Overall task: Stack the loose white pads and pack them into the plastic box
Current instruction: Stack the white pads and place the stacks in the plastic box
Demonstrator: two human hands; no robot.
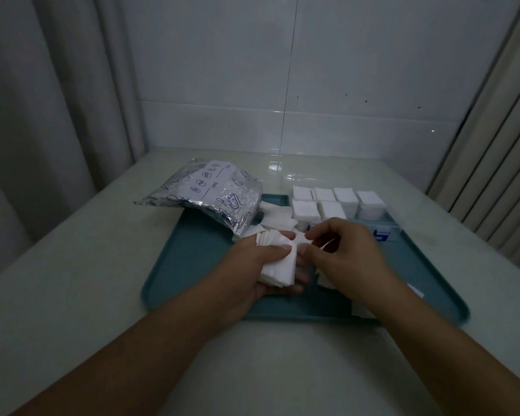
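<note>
My left hand (252, 265) holds a stack of white pads (278, 262) over the teal tray (192, 265), thumb on top and fingers underneath. My right hand (342, 250) is right beside it and pinches a single white pad (327, 244) at the stack's right edge. Loose white pads (278, 220) lie on the tray behind my hands, and more lie under my right hand. The clear plastic box (385, 232) stands at the tray's far right. Several of its compartments hold pad stacks (336, 202).
A crinkled silver zip bag (210, 196) with blue print lies on the tray's far left corner. Two stray pads (360, 309) lie near the tray's front right rim. The pale table meets a tiled wall behind, with curtains at both sides.
</note>
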